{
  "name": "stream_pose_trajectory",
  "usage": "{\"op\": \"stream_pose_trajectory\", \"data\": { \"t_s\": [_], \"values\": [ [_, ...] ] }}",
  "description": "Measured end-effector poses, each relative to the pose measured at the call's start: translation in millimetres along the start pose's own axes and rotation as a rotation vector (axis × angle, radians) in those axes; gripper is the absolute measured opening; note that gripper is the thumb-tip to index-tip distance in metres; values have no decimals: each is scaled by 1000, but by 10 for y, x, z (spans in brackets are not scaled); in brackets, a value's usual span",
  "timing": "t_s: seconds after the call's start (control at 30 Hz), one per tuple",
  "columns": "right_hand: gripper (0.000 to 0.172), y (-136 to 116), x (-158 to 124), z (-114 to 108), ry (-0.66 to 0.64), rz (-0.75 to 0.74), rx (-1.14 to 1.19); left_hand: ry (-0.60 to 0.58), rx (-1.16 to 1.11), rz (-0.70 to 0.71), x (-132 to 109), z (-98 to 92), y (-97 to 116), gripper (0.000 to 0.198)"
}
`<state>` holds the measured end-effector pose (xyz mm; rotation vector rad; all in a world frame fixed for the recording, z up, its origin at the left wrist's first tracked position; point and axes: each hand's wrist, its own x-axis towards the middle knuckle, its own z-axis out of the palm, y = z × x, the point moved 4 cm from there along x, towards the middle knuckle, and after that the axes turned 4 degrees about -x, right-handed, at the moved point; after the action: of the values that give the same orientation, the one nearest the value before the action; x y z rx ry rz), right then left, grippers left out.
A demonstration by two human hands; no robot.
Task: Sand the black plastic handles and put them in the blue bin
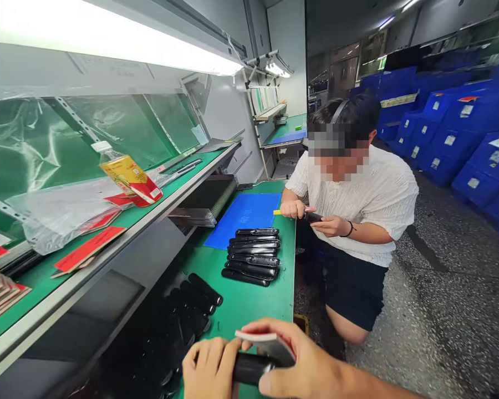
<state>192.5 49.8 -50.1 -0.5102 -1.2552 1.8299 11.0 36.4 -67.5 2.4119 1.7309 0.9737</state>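
At the bottom of the head view, my left hand [212,366] is closed around a black rounded casing [249,367], like a tool or appliance handle. My right hand [303,360] grips a thin bent pad [270,344], grey on its inner face with a pink-red edge, curved over the casing's end. Its thumb lies against the casing's near end. Just beyond my hands, a row of black casings [253,259] lies on the green bench [249,305]. More dark casings [203,293] are piled to the left, partly in shadow.
A co-worker [353,183] across the bench's right edge holds a black part and something yellow. A blue sheet [245,216] lies at the far end. The shelf [178,183] on the left carries a bottle [128,174] and red pads [89,249]. Blue crates [453,133] stand behind.
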Motion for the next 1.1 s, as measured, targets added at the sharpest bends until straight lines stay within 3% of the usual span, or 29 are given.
{"op": "stream_pose_trajectory", "data": {
  "t_s": [0.07, 0.13, 0.17, 0.23, 0.3, 0.33, 0.4, 0.47, 0.5, 0.57, 0.63, 0.8, 0.93, 0.97, 1.03, 1.07, 1.1],
  "values": [
    [59, 57, -36, 62, 58, -42, 4, 212, 100, 5, 84, -66, 21, 38],
    [53, 95, -46, 98, 142, -142, -29, 417, 10, -170, 170, -131, 71, 55],
    [49, 103, -47, 112, 196, -216, -64, 476, -141, -306, 211, -134, 100, 69],
    [42, 108, -54, 136, 313, -372, -141, 434, -661, -626, 290, -24, 181, 82],
    [38, 115, -65, 154, 387, -456, -228, 296, -1252, -898, 353, 147, 349, 73],
    [38, 110, -70, 168, 364, -475, -291, 275, -1481, -981, 380, 189, 435, 66],
    [46, 62, -97, 179, 254, -507, -478, 378, -1732, -1035, 420, 173, 521, 56],
    [60, -53, -168, 132, 201, -580, -698, 477, -1771, -1020, 437, 100, 517, 49],
    [65, -122, -210, 80, 230, -604, -787, 463, -1760, -1021, 438, 69, 508, 49],
    [65, -239, -281, -48, 346, -593, -889, 359, -1738, -1043, 431, 28, 502, 50],
    [66, -279, -314, -131, 382, -563, -926, 245, -1745, -1076, 417, 14, 519, 51],
    [36, -97, -192, -86, -9, -629, -1063, 39, -1771, -1244, 355, 122, 619, 55],
    [35, -20, -35, -129, -28, -592, -1247, -71, -1735, -1382, 276, 257, 644, 57],
    [35, -17, -51, -76, -142, -689, -1247, -83, -1746, -1375, 270, 279, 639, 56],
    [39, 42, -99, 32, -417, -747, -1278, -67, -1769, -1317, 274, 300, 617, 56],
    [39, 32, -110, 48, -378, -783, -1297, -59, -1749, -1295, 273, 302, 605, 57],
    [41, -4, -105, 35, -216, -813, -1328, -62, -1711, -1288, 267, 300, 597, 59]
  ]
}}
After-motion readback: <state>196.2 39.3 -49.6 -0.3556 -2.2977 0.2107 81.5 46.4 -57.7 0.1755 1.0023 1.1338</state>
